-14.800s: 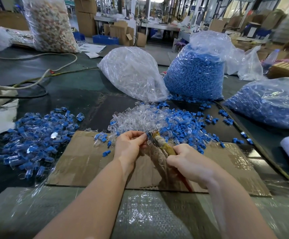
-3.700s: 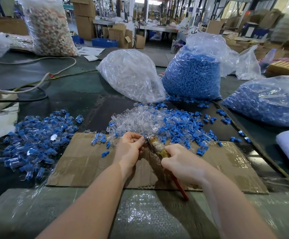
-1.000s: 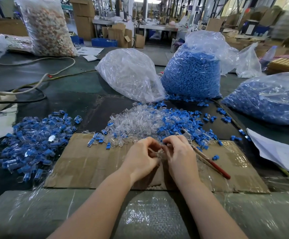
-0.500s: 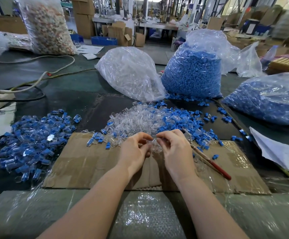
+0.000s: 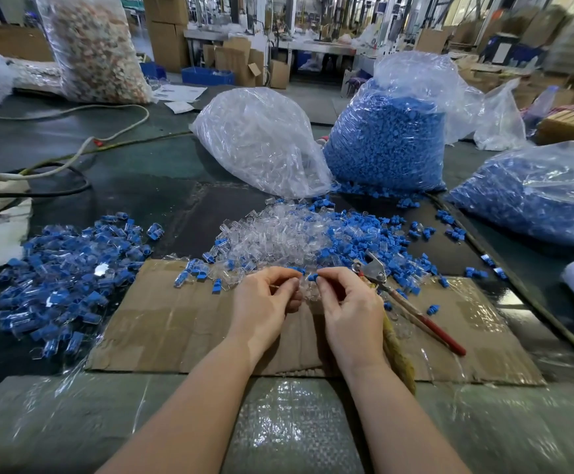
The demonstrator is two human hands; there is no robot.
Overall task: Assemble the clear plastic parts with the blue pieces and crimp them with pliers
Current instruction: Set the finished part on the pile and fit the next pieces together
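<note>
We are at the fitting step: our right hand pinches a small blue plastic piece at its fingertips, while our left hand pinches a small clear plastic part just beside it, between the two hands. Next, we judge, the blue piece must be seated, then the red-handled metal pliers, lying on the cardboard just right of our right hand, picked up.

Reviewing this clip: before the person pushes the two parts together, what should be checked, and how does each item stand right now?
1. Blue piece pinched in right hand: ok.
2. Clear part in left hand: cannot tell, the fingers hide it.
3. Two parts lined up: cannot tell.
4. Pliers within reach on the cardboard, beside the right hand: ok.
5. Pliers free of both hands: ok.
</note>
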